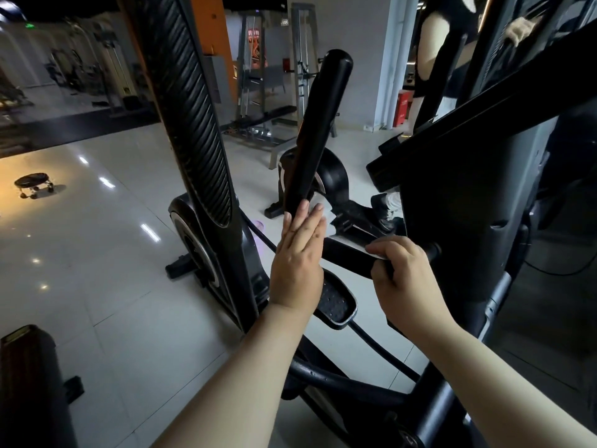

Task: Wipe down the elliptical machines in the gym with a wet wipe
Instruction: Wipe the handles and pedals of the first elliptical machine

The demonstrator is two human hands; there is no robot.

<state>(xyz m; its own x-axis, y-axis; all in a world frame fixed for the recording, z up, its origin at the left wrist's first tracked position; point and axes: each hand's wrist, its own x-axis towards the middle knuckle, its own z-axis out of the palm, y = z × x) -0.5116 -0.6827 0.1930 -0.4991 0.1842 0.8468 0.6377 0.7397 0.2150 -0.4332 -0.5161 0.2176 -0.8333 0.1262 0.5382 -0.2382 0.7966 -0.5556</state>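
A black elliptical machine point(452, 205) fills the right side of the view. My left hand point(298, 263) lies flat with straight fingers against the lower end of its upright black handle point(318, 124). My right hand point(403, 279) grips the short horizontal handlebar point(349, 253), fingers curled over it. A white edge of the wet wipe point(376, 252) shows under those fingers. The foot pedal point(336, 302) sits just below and between my hands.
A second elliptical with a ribbed handle point(193, 124) stands close on the left. Another person point(433, 59) is at the top right, a shoe point(384, 211) on a pedal. A wheeled stool point(34, 185) and a weight rack point(258, 92) stand on the tiled floor.
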